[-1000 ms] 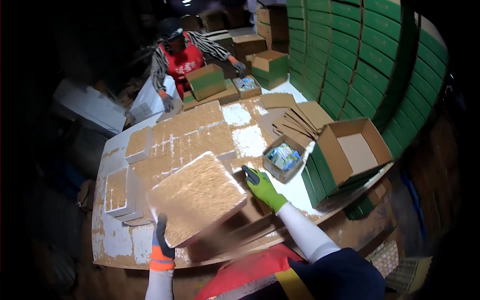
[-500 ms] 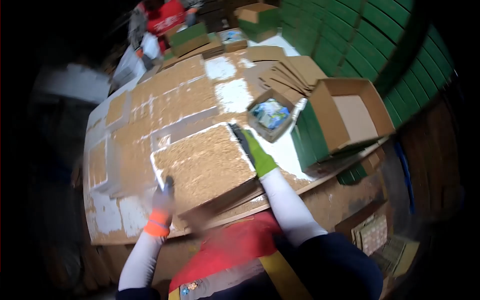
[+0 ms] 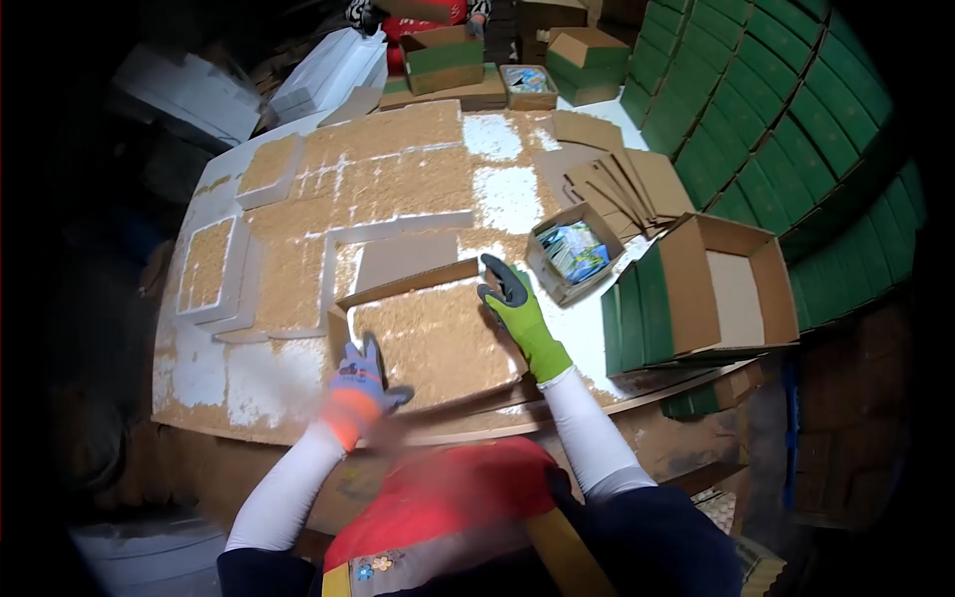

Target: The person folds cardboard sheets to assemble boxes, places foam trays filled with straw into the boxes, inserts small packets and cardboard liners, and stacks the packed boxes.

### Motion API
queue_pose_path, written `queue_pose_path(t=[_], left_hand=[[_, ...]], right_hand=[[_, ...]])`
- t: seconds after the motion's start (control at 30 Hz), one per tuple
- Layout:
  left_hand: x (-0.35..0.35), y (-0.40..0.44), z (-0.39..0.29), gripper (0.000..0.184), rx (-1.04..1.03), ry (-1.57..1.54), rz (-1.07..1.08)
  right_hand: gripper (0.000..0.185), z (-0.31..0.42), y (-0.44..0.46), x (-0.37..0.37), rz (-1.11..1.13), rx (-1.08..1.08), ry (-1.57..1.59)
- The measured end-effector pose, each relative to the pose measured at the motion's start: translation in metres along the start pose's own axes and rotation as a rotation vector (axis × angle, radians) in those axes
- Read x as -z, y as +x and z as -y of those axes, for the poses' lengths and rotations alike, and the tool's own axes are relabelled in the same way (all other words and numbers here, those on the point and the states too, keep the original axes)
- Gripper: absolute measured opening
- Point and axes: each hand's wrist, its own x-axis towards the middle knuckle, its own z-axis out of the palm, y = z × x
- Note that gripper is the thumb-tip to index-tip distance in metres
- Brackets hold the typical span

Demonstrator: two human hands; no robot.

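Note:
A tray (image 3: 428,343) filled with tan, sawdust-like material sits low inside an open cardboard box (image 3: 409,285) at the near edge of the table. My left hand (image 3: 363,383), in a purple-grey glove with an orange cuff, is spread at the box's near left corner, its fingers over the tray's edge. My right hand (image 3: 519,316), in a green glove with dark fingertips, is at the right side, thumb and fingers apart and curved near the far right corner. Neither hand visibly grips anything. Behind the box lies an empty white foam frame (image 3: 398,226) around a cardboard piece.
Filled white trays (image 3: 211,269) stand at the left. To the right are a small box of colourful packets (image 3: 575,251), flat cardboard pieces (image 3: 622,189) and an open green-brown carton (image 3: 696,289). Green cartons (image 3: 776,119) are stacked behind. Another person (image 3: 428,20) stands across the table.
The filled tray, held between both hands before, now sits down inside the cardboard box. Both hands have loosened and their fingers have spread. The camera view has shifted.

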Motion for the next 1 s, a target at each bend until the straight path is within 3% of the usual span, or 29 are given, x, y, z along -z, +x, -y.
queue_pose_path(t=[0.03,0.07,0.1,0.13,0.17,0.2,0.23,0.27,0.3,0.37,0.43,0.5,0.6,0.67,0.7,0.77,0.83,0.87,0.9,0.97,1.0], left_hand=[[0.003,0.001,-0.006,0.116,-0.012,0.096,0.058],[-0.009,-0.001,-0.009,0.112,-0.039,0.180,-0.050],[-0.009,0.001,-0.010,0.103,-0.050,0.179,-0.024],[-0.014,0.002,-0.010,0.097,-0.080,0.170,0.004],[-0.017,0.006,-0.011,0.092,-0.109,0.163,0.030],[0.002,0.004,-0.027,0.082,-0.047,0.108,0.141],[0.005,0.010,-0.032,0.082,-0.045,0.104,0.143],[0.007,0.016,-0.034,0.081,-0.178,0.098,0.032],[0.009,0.021,-0.034,0.079,-0.306,0.093,-0.080],[-0.023,0.043,-0.026,0.068,-0.511,0.123,-0.307],[0.001,0.052,-0.034,0.061,-0.564,-0.179,-0.156],[0.052,0.053,-0.024,0.045,-0.630,-0.404,-0.551],[0.065,0.121,0.036,0.031,-0.272,-1.056,-0.453],[0.049,0.180,0.098,0.034,-0.182,-0.686,-0.398],[0.031,0.209,0.121,0.057,-0.106,-0.707,-0.234],[-0.006,0.250,0.139,0.095,0.193,-0.563,-0.080],[-0.055,0.282,0.150,0.120,0.224,-0.653,0.013],[-0.043,0.280,0.132,0.124,0.332,-0.470,0.111],[-0.048,0.278,0.123,0.103,0.284,-0.435,0.017],[-0.045,0.282,0.121,0.069,0.287,-0.919,0.261],[-0.043,0.275,0.119,0.041,0.172,-0.980,0.049]], right_hand=[[0.038,0.002,0.005,0.007,0.004,-0.063,0.193],[0.035,-0.002,0.014,0.016,-0.020,-0.097,0.321],[0.033,-0.019,0.022,0.029,-0.089,-0.067,0.392],[0.030,-0.057,0.039,0.050,-0.208,0.074,0.019],[0.031,-0.052,0.047,0.066,-0.326,0.046,0.117],[0.033,-0.059,0.061,0.090,-0.459,-0.042,-0.408],[0.037,-0.076,0.078,0.111,-0.483,-0.099,-0.576],[0.042,-0.080,0.093,0.125,-0.409,-0.256,-0.865],[0.051,-0.103,0.108,0.133,-0.358,-0.268,-1.049],[0.046,-0.113,0.122,0.137,-0.143,-0.389,-1.349],[0.047,-0.138,0.122,0.133,-0.228,-0.265,-1.544],[0.035,-0.164,0.119,0.138,-0.256,-0.111,-1.427],[0.030,-0.138,0.117,0.142,-0.198,-0.181,-1.421],[0.025,-0.092,0.111,0.133,-0.232,-0.230,-1.363],[0.021,-0.067,0.100,0.125,-0.335,-0.088,-1.273],[0.021,-0.038,0.079,0.109,-0.493,0.213,-0.710],[0.025,0.040,0.049,0.059,-0.198,0.383,-0.569],[0.030,0.074,0.035,0.038,0.020,0.469,-0.541],[0.040,0.086,0.024,0.028,0.364,0.589,-0.645],[0.048,0.080,0.000,-0.002,0.656,0.430,-0.800],[0.049,0.075,-0.001,0.000,0.623,0.440,-0.756]])
